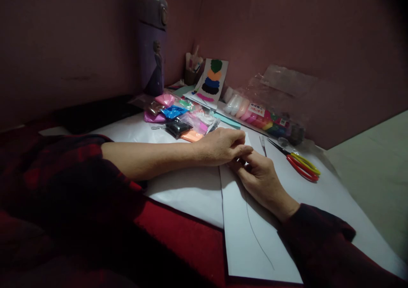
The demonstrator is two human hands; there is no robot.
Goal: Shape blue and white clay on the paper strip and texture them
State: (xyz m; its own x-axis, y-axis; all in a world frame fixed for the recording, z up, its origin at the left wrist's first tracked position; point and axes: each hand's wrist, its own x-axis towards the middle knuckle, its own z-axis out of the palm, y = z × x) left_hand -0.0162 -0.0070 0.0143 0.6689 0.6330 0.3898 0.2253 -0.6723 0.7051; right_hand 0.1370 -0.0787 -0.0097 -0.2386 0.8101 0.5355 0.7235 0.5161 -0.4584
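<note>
My left hand (221, 145) and my right hand (259, 173) meet over a white paper strip (236, 245) that bears a thin curved pencil line. The fingers of both hands are curled and pressed together at the fingertips. Anything small between them is hidden. Just beyond my left hand lie several plastic packets of coloured clay, among them a black one (177, 128), a blue one (174, 111) and an orange one (191, 136). To the right of my hands are scissors (302, 165) with red and yellow handles and a slim tool (263, 145).
A purple bottle (153, 46) stands at the back left. Behind the packets are a card with coloured patches (211, 84), a cup of tools (191, 75) and a long bag of coloured clay (255, 111). White paper covers the table (191, 199); walls rise behind.
</note>
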